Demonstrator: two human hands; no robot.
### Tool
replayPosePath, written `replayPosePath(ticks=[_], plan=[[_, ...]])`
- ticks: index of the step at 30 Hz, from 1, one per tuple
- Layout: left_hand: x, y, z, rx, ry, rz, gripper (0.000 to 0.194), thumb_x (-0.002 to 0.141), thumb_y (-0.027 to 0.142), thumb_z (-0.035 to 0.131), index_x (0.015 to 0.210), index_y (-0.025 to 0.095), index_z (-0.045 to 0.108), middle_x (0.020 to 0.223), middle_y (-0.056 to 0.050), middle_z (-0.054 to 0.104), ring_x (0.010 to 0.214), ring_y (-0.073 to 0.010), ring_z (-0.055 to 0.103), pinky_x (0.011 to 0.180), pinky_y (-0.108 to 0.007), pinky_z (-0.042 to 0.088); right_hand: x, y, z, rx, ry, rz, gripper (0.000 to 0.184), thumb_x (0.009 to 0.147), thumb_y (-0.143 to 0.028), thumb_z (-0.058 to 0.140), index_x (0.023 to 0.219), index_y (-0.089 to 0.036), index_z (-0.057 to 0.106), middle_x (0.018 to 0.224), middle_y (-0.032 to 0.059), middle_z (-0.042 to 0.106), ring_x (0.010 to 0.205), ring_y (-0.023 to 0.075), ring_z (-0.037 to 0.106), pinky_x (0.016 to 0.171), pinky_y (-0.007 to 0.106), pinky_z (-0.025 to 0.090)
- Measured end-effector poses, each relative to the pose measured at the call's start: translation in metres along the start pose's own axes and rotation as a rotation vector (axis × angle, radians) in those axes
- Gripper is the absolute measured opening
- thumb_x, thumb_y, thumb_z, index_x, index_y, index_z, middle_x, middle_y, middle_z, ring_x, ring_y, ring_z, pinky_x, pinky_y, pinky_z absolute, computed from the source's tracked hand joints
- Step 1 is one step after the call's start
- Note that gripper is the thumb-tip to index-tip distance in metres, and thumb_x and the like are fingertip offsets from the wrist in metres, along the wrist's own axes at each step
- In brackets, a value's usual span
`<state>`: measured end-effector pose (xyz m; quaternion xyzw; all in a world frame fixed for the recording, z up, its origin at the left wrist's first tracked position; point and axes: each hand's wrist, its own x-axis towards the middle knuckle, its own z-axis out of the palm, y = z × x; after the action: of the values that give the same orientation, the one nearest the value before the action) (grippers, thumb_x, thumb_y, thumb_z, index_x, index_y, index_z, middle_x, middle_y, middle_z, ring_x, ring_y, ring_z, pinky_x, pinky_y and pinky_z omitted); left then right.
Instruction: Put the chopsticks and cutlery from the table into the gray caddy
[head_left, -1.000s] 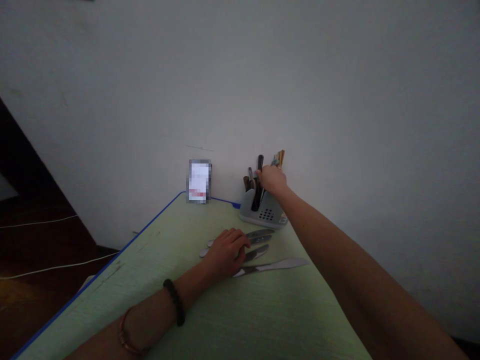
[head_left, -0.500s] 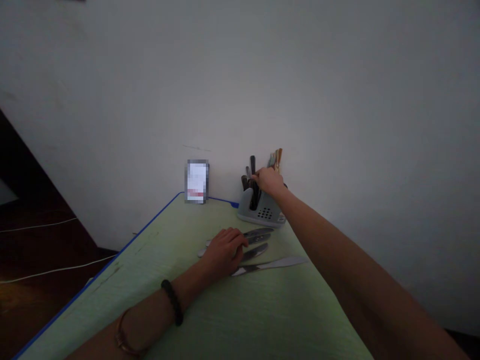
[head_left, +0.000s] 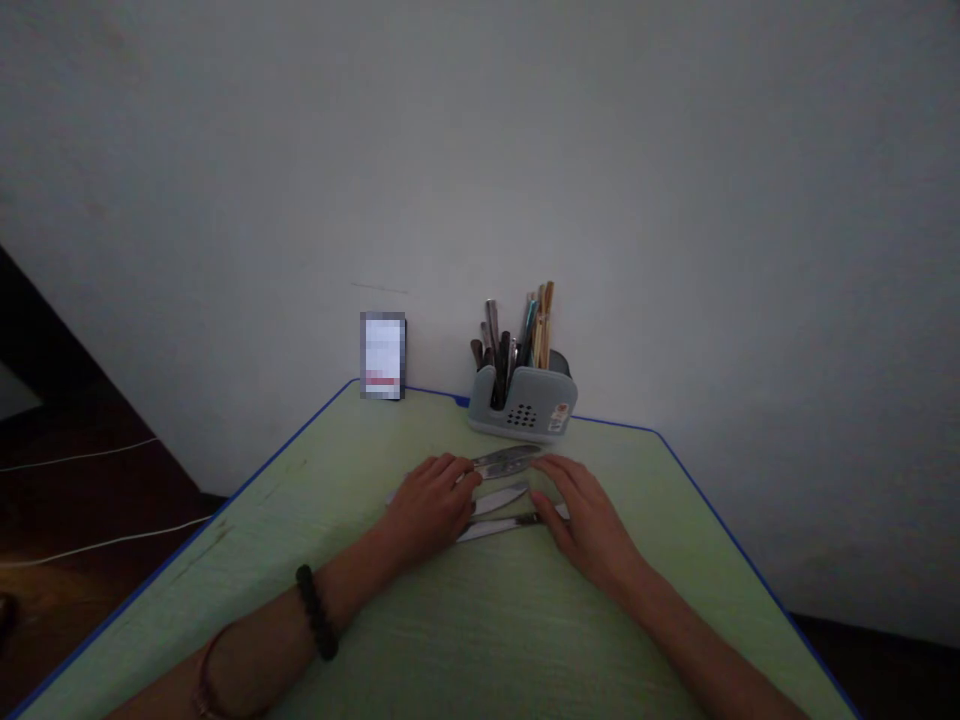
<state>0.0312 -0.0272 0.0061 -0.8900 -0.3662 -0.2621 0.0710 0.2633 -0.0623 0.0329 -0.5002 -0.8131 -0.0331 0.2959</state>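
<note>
Three table knives [head_left: 504,462] lie side by side on the green table [head_left: 480,620], just in front of a grey cutlery holder [head_left: 525,408]. My left hand [head_left: 431,503] rests flat on their handle ends, fingers spread. My right hand [head_left: 585,510] lies flat on the blade end of the nearest knife [head_left: 495,526], fingers stretched out. Neither hand grips anything. The holder stands against the wall with several utensils [head_left: 517,335] upright in it.
A small card [head_left: 382,355] leans on the white wall at the table's back left corner. The table has a blue edge [head_left: 247,475]. Dark floor with white cables [head_left: 90,545] lies to the left.
My right hand left the utensils in the holder and came down onto the knives on the table. The left hand stayed on the knives. The view shifted slightly.
</note>
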Motion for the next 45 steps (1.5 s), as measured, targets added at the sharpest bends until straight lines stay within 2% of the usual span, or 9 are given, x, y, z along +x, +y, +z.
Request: replayPosePath(ticks=[4, 11, 15, 20, 22, 28, 33, 38, 45], plan=[[-0.007, 0.009, 0.007, 0.008, -0.057, -0.077, 0.032, 0.089, 0.029, 0.051, 0.118, 0.019, 0.057, 0.124, -0.011, 0.059, 0.114, -0.0272, 0.051, 0.097, -0.047, 0.041, -0.029, 0.007, 0.01, 0.028, -0.069, 0.031, 0.044, 0.09, -0.034, 0.048, 0.132, -0.021, 0.049, 0.132, 0.013, 0.056, 0.122, 0.0255, 0.052, 0.101, 0.047, 0.045], [-0.001, 0.013, 0.008, -0.041, -0.178, -0.036, 0.049, 0.092, 0.036, 0.046, 0.138, 0.019, 0.04, 0.142, -0.01, 0.046, 0.133, -0.0265, 0.037, 0.108, -0.048, 0.034, -0.025, 0.006, 0.018, 0.04, -0.192, 0.029, 0.042, 0.09, -0.035, 0.049, 0.128, -0.02, 0.055, 0.136, 0.0132, 0.053, 0.126, 0.0262, 0.049, 0.103, 0.047, 0.044], [0.01, 0.017, 0.002, -0.102, -0.177, -0.028, 0.038, 0.088, 0.03, 0.052, 0.124, 0.018, 0.05, 0.127, -0.011, 0.056, 0.12, -0.0258, 0.047, 0.102, -0.045, 0.04, -0.024, 0.01, 0.021, 0.078, -0.141, 0.049, 0.036, 0.087, -0.032, 0.054, 0.12, -0.017, 0.058, 0.126, 0.0153, 0.059, 0.117, 0.0274, 0.055, 0.098, 0.047, 0.047], [0.014, 0.023, 0.002, -0.071, -0.136, 0.05, 0.014, 0.086, 0.025, 0.053, 0.098, 0.018, 0.058, 0.1, -0.007, 0.061, 0.097, -0.0242, 0.053, 0.089, -0.042, 0.045, -0.019, 0.01, 0.018, 0.107, -0.119, 0.111, 0.005, 0.084, -0.022, 0.058, 0.089, -0.021, 0.06, 0.098, 0.0091, 0.064, 0.09, 0.0244, 0.062, 0.081, 0.044, 0.053], [0.013, 0.023, 0.004, -0.064, -0.13, 0.084, 0.011, 0.085, 0.025, 0.055, 0.094, 0.019, 0.059, 0.095, -0.006, 0.061, 0.095, -0.024, 0.054, 0.086, -0.041, 0.045, -0.018, 0.008, 0.017, 0.095, -0.11, 0.129, 0.003, 0.083, -0.02, 0.06, 0.085, -0.022, 0.058, 0.093, 0.0074, 0.063, 0.085, 0.0238, 0.061, 0.077, 0.043, 0.053], [0.01, 0.017, 0.012, -0.079, -0.134, 0.109, 0.015, 0.085, 0.027, 0.058, 0.098, 0.021, 0.06, 0.093, -0.003, 0.062, 0.092, -0.022, 0.055, 0.084, -0.039, 0.045, -0.017, 0.005, 0.017, 0.038, -0.154, 0.145, 0.007, 0.084, -0.021, 0.06, 0.081, -0.02, 0.055, 0.087, 0.006, 0.061, 0.081, 0.0235, 0.058, 0.073, 0.042, 0.051], [0.009, 0.015, 0.018, -0.01, -0.073, 0.157, 0.011, 0.089, 0.025, 0.055, 0.097, 0.022, 0.063, 0.088, -0.002, 0.063, 0.083, -0.0184, 0.056, 0.077, -0.033, 0.045, -0.015, 0.004, 0.017, 0.059, -0.213, 0.123, 0.008, 0.086, -0.023, 0.059, 0.082, -0.019, 0.054, 0.092, 0.0079, 0.06, 0.086, 0.0235, 0.056, 0.077, 0.041, 0.049], [0.01, 0.014, 0.017, 0.038, -0.121, 0.185, 0.008, 0.089, 0.019, 0.055, 0.091, 0.021, 0.063, 0.086, -0.001, 0.064, 0.077, -0.0172, 0.057, 0.072, -0.031, 0.045, -0.016, 0.005, 0.016, 0.078, -0.253, 0.057, 0.011, 0.086, -0.028, 0.06, 0.086, -0.019, 0.054, 0.092, 0.0067, 0.06, 0.085, 0.0224, 0.054, 0.077, 0.039, 0.047], [0.01, 0.014, 0.011, -0.088, -0.152, 0.158, 0.018, 0.087, 0.033, 0.059, 0.101, 0.022, 0.063, 0.094, -0.003, 0.064, 0.087, -0.02, 0.059, 0.079, -0.035, 0.048, -0.018, 0.004, 0.021, -0.045, -0.203, -0.002, 0.012, 0.088, -0.028, 0.058, 0.081, -0.019, 0.053, 0.083, 0.0047, 0.061, 0.076, 0.0191, 0.055, 0.071, 0.033, 0.046]])
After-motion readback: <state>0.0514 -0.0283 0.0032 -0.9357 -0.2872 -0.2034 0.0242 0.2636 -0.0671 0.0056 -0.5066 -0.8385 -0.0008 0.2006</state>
